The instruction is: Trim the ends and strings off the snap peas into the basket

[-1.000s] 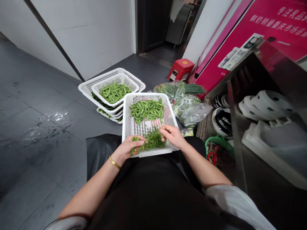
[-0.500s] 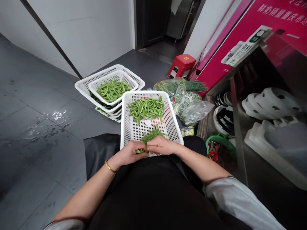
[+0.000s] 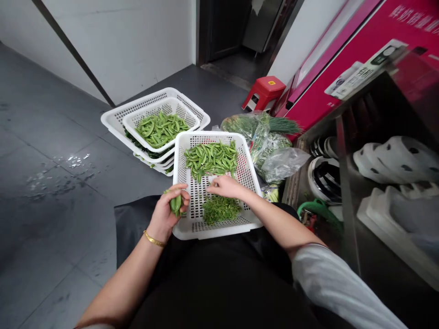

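A white slotted basket [image 3: 185, 228] rests on my lap. At its far end lies a pile of green pea pods [image 3: 211, 157]; near its front lies a small heap of stringy green trimmings [image 3: 221, 209]. My left hand [image 3: 168, 212], with a gold bracelet at the wrist, is closed round a few pea pods [image 3: 176, 202] at the basket's left rim. Inside the basket, my right hand [image 3: 224, 186] hovers between the pod pile and the trimmings, fingers curled together and pointing left. Whether those fingers pinch anything is too small to make out.
Stacked white baskets [image 3: 113, 119] with more pea pods [image 3: 161, 129] stand on the grey floor to the left. Clear bags of greens [image 3: 270, 146] lie to the right, a red stool [image 3: 265, 90] behind them. A steel shelf unit [image 3: 384, 151] with white trays fills the right side.
My hands were together at the basket's front edge. Now the left has pulled left with its pods and the right has reached forward toward the pod pile.
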Demonstrator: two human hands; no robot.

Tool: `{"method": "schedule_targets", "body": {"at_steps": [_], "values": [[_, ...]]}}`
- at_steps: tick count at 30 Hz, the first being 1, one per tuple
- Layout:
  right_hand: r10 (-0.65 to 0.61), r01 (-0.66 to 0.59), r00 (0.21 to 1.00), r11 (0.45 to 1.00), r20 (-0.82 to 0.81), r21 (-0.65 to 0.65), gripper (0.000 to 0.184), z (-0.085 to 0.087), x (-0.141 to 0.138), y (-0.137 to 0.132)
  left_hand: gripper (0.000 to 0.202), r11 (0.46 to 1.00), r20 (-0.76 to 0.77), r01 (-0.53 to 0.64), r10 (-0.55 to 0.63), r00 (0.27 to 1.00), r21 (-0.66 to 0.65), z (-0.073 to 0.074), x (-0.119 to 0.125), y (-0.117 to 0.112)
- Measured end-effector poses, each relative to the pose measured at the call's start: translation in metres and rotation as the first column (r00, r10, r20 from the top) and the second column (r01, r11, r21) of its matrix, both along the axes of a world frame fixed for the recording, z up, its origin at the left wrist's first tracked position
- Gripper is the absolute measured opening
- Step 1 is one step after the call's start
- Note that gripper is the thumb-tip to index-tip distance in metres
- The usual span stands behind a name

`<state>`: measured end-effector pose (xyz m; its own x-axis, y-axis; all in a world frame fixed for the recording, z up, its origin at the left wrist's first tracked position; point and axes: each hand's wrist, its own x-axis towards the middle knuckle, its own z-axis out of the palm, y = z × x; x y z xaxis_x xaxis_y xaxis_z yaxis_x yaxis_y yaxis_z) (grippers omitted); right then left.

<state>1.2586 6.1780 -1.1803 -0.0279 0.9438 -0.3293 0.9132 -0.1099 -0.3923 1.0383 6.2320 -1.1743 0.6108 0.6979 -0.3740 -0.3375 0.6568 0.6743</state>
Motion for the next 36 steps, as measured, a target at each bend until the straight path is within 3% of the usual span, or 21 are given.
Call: {"method": "schedule_targets", "body": {"at_steps": [2,4,7,11,12,14,15,17,19,21,23,25,27,29,33,36], "values": [[-0.135,0.130,0.978,0.991,0.158,0.043,0.056,-0.009,-0.013,0.046,0.023,0.994,-0.019,0.094,-0.095,0.995,-0.061,-0.005,0.004,-0.005],[-0.176,0.182,0.966,0.983,0.190,-0.011,0.057,-0.020,-0.025,0.082,0.018,0.984,-0.030,0.162,-0.165,0.986,-0.074,-0.009,0.006,-0.010],[-0.189,0.196,0.970,0.980,0.155,-0.026,0.051,-0.033,-0.031,0.100,0.016,0.978,-0.016,0.199,-0.200,0.980,-0.071,-0.011,0.006,-0.012],[-0.208,0.205,0.972,0.978,0.105,0.044,0.041,-0.035,-0.014,0.062,0.020,0.972,-0.058,0.192,-0.201,0.978,-0.135,-0.014,0.008,-0.012],[-0.214,0.211,0.976,0.976,0.044,0.057,0.041,-0.034,-0.009,0.045,0.022,0.968,-0.085,0.201,-0.215,0.973,-0.147,-0.016,0.011,-0.013],[-0.249,0.270,0.941,0.961,-0.227,0.064,0.040,-0.030,-0.007,0.011,0.027,0.959,-0.141,0.234,-0.257,0.956,-0.160,-0.020,0.016,-0.018],[-0.269,0.317,0.868,0.947,-0.418,0.047,0.040,-0.029,-0.009,-0.007,0.030,0.953,-0.166,0.254,-0.280,0.945,-0.166,-0.022,0.019,-0.021],[-0.284,0.385,0.610,0.922,-0.740,-0.037,0.041,-0.027,-0.019,-0.039,0.034,0.947,-0.188,0.275,-0.304,0.934,-0.166,-0.025,0.024,-0.028],[-0.285,0.357,0.385,0.923,-0.878,-0.143,0.043,-0.026,-0.033,-0.066,0.035,0.956,-0.160,0.262,-0.281,0.946,-0.131,-0.024,0.027,-0.034],[-0.297,0.263,0.277,0.938,-0.914,-0.225,0.044,-0.021,-0.044,-0.085,0.033,0.969,-0.121,0.242,-0.247,0.961,-0.057,-0.019,0.025,-0.038],[-0.275,0.160,0.323,0.959,-0.906,-0.234,0.044,-0.010,-0.046,-0.095,0.029,0.967,-0.102,0.253,-0.251,0.963,0.011,-0.013,0.023,-0.042],[-0.195,0.166,0.498,0.978,-0.845,-0.128,0.041,0.008,-0.041,-0.097,0.027,0.942,-0.102,0.333,-0.328,0.939,0.045,-0.005,0.019,-0.044],[-0.090,0.190,0.712,0.979,-0.697,0.068,0.034,0.027,-0.035,-0.095,0.030,0.889,-0.103,0.453,-0.446,0.889,0.064,0.001,0.015,-0.047],[0.034,0.109,0.856,0.964,-0.516,0.244,0.026,0.043,-0.031,-0.090,0.034,0.829,-0.106,0.552,-0.543,0.833,0.086,0.005,0.013,-0.049],[0.287,-0.159,0.918,0.899,-0.274,0.409,0.029,0.052,-0.036,-0.083,0.036,0.776,-0.083,0.623,-0.617,0.782,0.104,0.005,0.010,-0.052],[0.265,-0.174,0.958,0.840,-0.108,0.514,0.033,0.044,-0.045,-0.083,0.034,0.817,-0.024,0.576,-0.575,0.818,0.035,0.001,0.013,-0.056]]}}
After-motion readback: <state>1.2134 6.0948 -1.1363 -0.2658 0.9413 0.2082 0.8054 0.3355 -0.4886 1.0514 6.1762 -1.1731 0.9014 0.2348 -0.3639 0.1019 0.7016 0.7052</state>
